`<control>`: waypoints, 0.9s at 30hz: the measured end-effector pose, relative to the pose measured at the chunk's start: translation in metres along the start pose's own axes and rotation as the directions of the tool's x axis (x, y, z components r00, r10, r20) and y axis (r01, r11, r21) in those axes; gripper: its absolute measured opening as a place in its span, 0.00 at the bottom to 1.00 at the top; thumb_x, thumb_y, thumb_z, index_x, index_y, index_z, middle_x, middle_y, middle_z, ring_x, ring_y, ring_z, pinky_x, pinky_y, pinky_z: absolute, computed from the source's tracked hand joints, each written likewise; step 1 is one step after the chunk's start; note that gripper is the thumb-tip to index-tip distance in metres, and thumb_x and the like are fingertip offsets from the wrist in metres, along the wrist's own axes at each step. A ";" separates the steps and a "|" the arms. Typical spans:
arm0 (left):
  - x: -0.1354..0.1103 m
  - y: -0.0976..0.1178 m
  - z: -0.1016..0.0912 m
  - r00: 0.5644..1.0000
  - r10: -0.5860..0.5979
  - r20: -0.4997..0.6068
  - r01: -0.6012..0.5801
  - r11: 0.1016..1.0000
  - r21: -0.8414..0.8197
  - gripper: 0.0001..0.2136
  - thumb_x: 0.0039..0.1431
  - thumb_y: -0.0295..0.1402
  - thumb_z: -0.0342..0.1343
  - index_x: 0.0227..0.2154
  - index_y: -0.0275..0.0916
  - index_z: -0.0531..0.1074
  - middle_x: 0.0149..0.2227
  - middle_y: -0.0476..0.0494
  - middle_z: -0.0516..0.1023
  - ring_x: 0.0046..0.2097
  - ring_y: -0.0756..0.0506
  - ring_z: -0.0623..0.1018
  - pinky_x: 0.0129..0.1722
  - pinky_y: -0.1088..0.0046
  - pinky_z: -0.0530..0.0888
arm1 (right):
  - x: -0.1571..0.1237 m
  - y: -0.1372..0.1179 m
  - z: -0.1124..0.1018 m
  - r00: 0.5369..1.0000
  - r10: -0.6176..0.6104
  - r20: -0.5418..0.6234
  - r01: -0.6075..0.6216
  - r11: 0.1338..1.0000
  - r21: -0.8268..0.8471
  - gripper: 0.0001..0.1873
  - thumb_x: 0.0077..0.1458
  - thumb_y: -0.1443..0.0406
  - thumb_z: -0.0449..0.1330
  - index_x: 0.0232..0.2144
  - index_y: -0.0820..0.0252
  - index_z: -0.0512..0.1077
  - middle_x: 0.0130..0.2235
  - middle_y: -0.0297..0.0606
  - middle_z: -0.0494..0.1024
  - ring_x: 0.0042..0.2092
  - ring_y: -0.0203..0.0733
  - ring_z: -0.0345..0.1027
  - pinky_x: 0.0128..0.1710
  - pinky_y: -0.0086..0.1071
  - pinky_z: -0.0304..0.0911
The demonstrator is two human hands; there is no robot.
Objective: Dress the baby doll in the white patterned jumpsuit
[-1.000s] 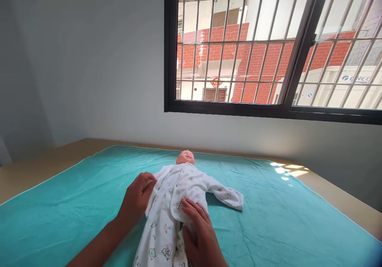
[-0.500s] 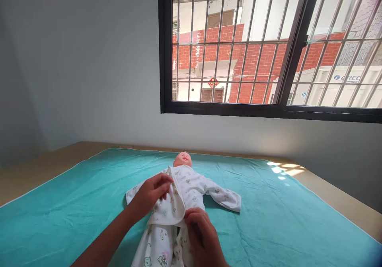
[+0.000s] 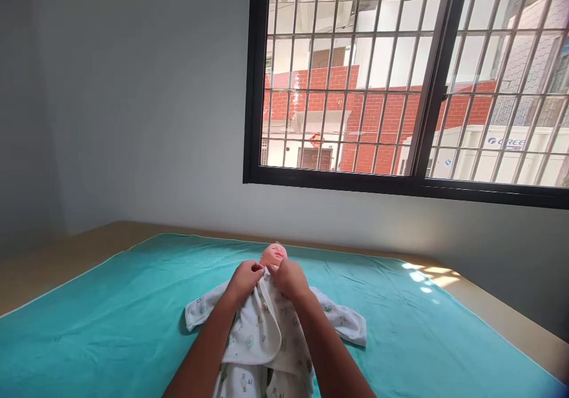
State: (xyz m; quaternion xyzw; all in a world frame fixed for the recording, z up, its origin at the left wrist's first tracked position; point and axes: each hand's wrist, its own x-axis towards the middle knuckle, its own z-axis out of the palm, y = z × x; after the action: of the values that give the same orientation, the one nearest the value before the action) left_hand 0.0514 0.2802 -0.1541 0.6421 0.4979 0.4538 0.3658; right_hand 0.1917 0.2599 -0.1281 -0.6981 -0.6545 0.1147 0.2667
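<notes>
Near the tabletop [image 3: 89, 242] far edge, the left hand [image 3: 246, 280] pinches the jacket [image 3: 252, 338] at its collar; the right hand [image 3: 290, 277], grip hidden, should steady without tugging.

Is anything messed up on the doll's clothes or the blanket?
Nothing looks spilled or broken. The front flap of the doll's white top looks a bit crooked, perhaps unfastened, with its edge loose. Those bright patches on the right look like sunlight.

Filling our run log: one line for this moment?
left hand: at shirt collar | right hand: at shirt collar | doll: on its back, on sheet
</notes>
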 end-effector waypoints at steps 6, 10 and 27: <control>0.009 -0.004 -0.002 0.998 -0.025 -0.062 0.017 0.992 -0.121 0.07 0.42 0.35 0.59 0.22 0.35 0.74 0.23 0.47 0.75 0.29 0.47 0.72 0.32 0.73 0.66 | 0.017 0.008 0.011 0.998 0.048 0.044 -0.050 0.998 0.046 0.12 0.53 0.67 0.56 0.33 0.68 0.78 0.42 0.61 0.79 0.46 0.60 0.72 0.40 0.38 0.61; 0.014 0.008 0.009 0.991 -0.099 -0.094 0.074 0.969 -0.238 0.11 0.47 0.41 0.57 0.24 0.36 0.70 0.19 0.53 0.68 0.21 0.52 0.67 0.24 0.75 0.64 | 0.025 0.016 0.007 0.998 0.042 0.055 -0.054 0.964 0.261 0.07 0.47 0.70 0.58 0.20 0.63 0.72 0.33 0.52 0.79 0.42 0.53 0.72 0.37 0.34 0.60; 0.010 0.026 0.042 0.974 -0.161 -0.156 0.109 0.948 -0.300 0.06 0.44 0.33 0.57 0.22 0.34 0.72 0.19 0.51 0.71 0.23 0.51 0.67 0.27 0.75 0.64 | 0.037 0.050 0.026 0.954 0.008 0.299 -0.297 -0.104 0.949 0.12 0.44 0.65 0.56 0.18 0.57 0.54 0.16 0.22 0.53 0.16 0.23 0.45 0.14 0.17 0.47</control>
State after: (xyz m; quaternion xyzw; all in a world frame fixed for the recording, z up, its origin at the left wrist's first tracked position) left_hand 0.1000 0.2831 -0.1409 0.5027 0.5000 0.5512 0.4399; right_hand 0.2253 0.3014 -0.1689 -0.3306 -0.2950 0.6556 0.6115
